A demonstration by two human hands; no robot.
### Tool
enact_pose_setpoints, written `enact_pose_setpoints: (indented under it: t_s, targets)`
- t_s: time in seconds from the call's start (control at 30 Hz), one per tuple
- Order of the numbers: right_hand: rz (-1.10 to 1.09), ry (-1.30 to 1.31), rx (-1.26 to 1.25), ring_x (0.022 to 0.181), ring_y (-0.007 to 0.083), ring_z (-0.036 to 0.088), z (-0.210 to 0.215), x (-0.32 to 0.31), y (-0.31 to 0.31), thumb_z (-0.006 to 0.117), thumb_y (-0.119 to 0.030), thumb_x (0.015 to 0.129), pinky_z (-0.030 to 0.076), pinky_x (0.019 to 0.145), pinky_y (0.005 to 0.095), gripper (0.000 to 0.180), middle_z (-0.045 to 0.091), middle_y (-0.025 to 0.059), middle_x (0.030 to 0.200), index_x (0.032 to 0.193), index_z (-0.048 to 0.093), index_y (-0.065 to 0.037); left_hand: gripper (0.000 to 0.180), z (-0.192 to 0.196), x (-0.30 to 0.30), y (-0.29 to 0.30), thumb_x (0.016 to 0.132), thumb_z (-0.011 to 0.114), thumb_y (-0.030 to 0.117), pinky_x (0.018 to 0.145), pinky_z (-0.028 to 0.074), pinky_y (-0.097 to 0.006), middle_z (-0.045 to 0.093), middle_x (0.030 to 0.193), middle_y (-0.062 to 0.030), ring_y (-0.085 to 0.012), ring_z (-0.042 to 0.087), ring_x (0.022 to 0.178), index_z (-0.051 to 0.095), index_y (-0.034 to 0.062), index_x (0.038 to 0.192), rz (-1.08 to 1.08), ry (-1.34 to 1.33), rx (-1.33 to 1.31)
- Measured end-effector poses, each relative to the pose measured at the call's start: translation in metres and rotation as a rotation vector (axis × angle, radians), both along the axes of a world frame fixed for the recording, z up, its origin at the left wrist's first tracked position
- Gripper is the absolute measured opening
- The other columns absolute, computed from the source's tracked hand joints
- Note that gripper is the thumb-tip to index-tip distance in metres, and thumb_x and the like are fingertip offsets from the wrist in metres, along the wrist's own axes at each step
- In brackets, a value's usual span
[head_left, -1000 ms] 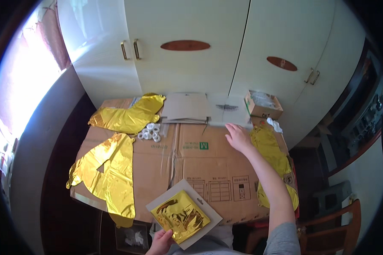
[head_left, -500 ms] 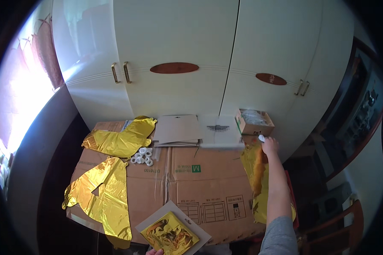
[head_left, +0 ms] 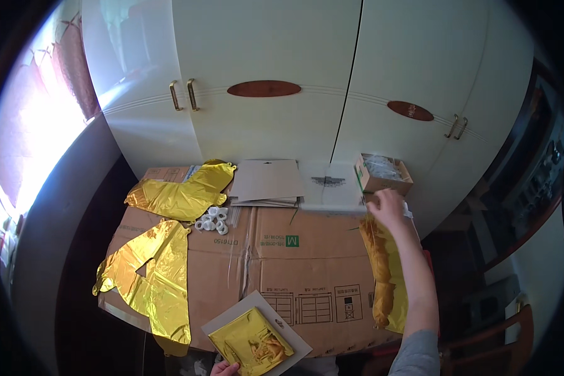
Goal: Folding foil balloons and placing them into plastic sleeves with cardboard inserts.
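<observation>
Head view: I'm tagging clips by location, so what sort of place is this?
Probably a room at home: tall white wardrobe doors, a flattened cardboard sheet as work surface, gold foil balloons spread on it.

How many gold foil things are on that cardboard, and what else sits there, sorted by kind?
Loose gold foil balloons: 3, at the far left, near left and under the right hand
Packet of folded gold foil: 1, left hand at its edge
Small open box: 1
Cluster of white rings: 1
Total: 6
</observation>
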State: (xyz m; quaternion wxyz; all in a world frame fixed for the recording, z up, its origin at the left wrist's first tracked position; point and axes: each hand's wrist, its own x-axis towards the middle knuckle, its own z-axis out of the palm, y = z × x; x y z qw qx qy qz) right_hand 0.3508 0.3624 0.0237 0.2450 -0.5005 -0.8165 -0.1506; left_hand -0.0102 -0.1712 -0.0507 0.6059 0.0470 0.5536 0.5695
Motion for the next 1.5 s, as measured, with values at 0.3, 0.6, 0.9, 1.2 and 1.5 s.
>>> enact_pose_setpoints:
  t_s: [0.3,0.6,0.9,1.2,1.5]
  targets:
    - [0.209,-0.203,-0.071,0.089,0.0253,0.066,-0.029,-0.098,-0.016,0.057,-0.015,0.083,0.05,0.077,0.0393,0.01,0.068,0.005,0.084,0.08,0.065,-0.01,0.02,0.002,-0.016,-0.004,0.098,0.055,0.014,0.069,0.054,-0.032,0.068,0.094,-0.0068,-0.0173,0.067,0.078,0.064,0.0015,0.11,-0.197,-0.014,0.059]
    - [0.381,-0.217,-0.01,0.093,0.0223,0.065,-0.005,-0.125,-0.128,0.066,-0.022,0.081,0.049,0.075,0.0384,0.011,0.067,0.0055,0.094,0.082,0.065,-0.011,0.024,-0.036,-0.03,-0.026,0.095,0.058,0.009,0.094,0.05,-0.043,0.067,0.116,-0.0109,-0.0243,0.064,0.108,0.063,-0.0014,0.116,-0.153,-0.079,0.247]
    - [0.441,-0.175,-0.255,0.102,0.0238,0.067,-0.011,-0.132,-0.243,0.068,-0.031,0.084,0.058,0.077,0.0368,0.029,0.07,0.0096,0.108,0.097,0.063,-0.007,0.024,0.006,-0.02,0.001,0.097,0.055,0.007,0.087,0.056,-0.04,0.066,0.116,-0.0141,-0.024,0.066,0.102,0.061,-0.0037,0.118,-0.068,-0.213,0.436]
    - [0.436,-0.286,-0.102,0.08,0.0181,0.068,-0.022,-0.14,-0.25,0.062,-0.013,0.078,0.058,0.062,0.0334,0.014,0.071,0.007,0.098,0.09,0.064,-0.007,0.022,0.013,0.01,0.024,0.097,0.054,0.01,0.08,0.059,-0.043,0.065,0.114,-0.0145,-0.0244,0.068,0.097,0.059,-0.001,0.115,-0.009,-0.129,0.294]
    - [0.496,-0.17,-0.263,0.079,0.0223,0.067,-0.014,-0.146,-0.256,0.062,-0.012,0.08,0.056,0.061,0.037,0.009,0.064,0.0053,0.079,0.086,0.065,-0.008,0.022,0.026,0.017,0.028,0.098,0.055,0.011,0.081,0.059,-0.042,0.065,0.115,-0.0142,-0.0242,0.067,0.1,0.057,-0.0013,0.116,0.095,-0.05,0.44]
